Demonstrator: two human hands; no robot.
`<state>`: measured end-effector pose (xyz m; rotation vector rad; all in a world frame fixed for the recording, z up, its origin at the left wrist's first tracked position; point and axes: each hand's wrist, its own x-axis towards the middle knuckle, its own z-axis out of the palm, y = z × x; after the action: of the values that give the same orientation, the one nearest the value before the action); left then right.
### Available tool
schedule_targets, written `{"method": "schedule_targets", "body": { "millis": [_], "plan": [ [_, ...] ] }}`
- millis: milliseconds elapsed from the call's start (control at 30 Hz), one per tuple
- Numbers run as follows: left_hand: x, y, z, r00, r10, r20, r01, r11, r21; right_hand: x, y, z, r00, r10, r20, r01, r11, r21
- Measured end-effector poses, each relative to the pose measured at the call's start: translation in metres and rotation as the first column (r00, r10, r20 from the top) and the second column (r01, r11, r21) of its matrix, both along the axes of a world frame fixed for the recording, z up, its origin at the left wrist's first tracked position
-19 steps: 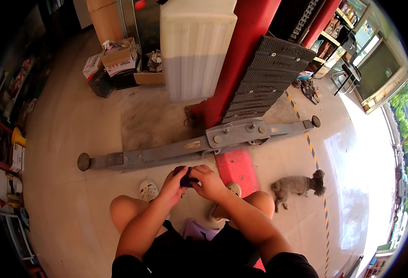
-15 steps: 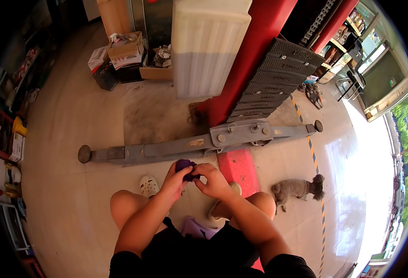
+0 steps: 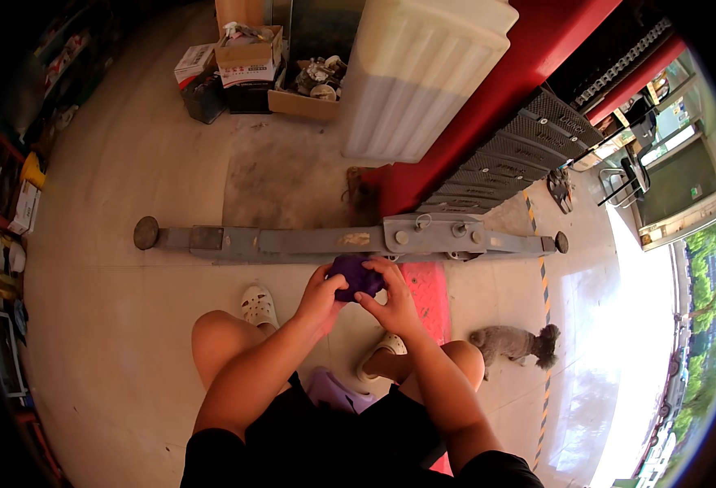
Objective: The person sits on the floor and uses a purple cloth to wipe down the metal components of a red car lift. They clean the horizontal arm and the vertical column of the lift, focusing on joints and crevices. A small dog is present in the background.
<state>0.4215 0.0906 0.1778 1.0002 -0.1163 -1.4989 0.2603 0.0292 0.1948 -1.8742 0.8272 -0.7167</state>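
Note:
Both hands meet in front of me over a small purple bundle (image 3: 356, 275), which looks like crumpled cloth or a soft lump. My left hand (image 3: 322, 294) grips its left side with the thumb on top. My right hand (image 3: 392, 298) clasps its right side, fingers curled over it. The bundle is held just in front of a long grey metal beam (image 3: 293, 241) that lies across the floor. I am sitting low, bare knees apart, with white sandals (image 3: 258, 306) on my feet. What the bundle exactly is I cannot tell.
A small grey dog (image 3: 511, 342) stands at my right knee. A red mat (image 3: 428, 293) lies under the beam. Behind it stand a red pillar (image 3: 488, 106), a white ribbed tank (image 3: 423, 73), dark stacked crates (image 3: 511, 167) and cardboard boxes (image 3: 244, 57). Lilac cloth (image 3: 331, 389) lies between my legs.
The camera has come closer and tilted, so the beam sits higher in the picture. Both hands stay on the purple bundle and have shifted their grip slightly around it.

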Motion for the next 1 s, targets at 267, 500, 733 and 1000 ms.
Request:
{"method": "schedule_targets", "body": {
  "millis": [267,500,733,1000],
  "plan": [
    [0.006,-0.008,-0.017,0.948,0.008,-0.319,-0.07,0.98,-0.184,0.017,0.006,0.008,0.997,-0.007,-0.076,-0.013,0.968,-0.251],
    [-0.009,-0.041,-0.056,0.915,0.063,-0.398,-0.177,0.95,-0.256,0.021,-0.028,-0.032,0.983,-0.177,0.055,0.145,0.92,0.364],
    [-0.019,-0.077,-0.113,0.892,0.035,-0.451,-0.131,0.974,-0.184,0.03,-0.072,-0.056,0.948,-0.305,-0.089,0.3,0.766,0.569],
    [0.01,-0.125,-0.174,0.891,0.353,-0.285,-0.337,0.936,0.103,0.068,-0.219,-0.1,0.592,-0.245,-0.768,-0.309,0.811,-0.497]
  ]
}}
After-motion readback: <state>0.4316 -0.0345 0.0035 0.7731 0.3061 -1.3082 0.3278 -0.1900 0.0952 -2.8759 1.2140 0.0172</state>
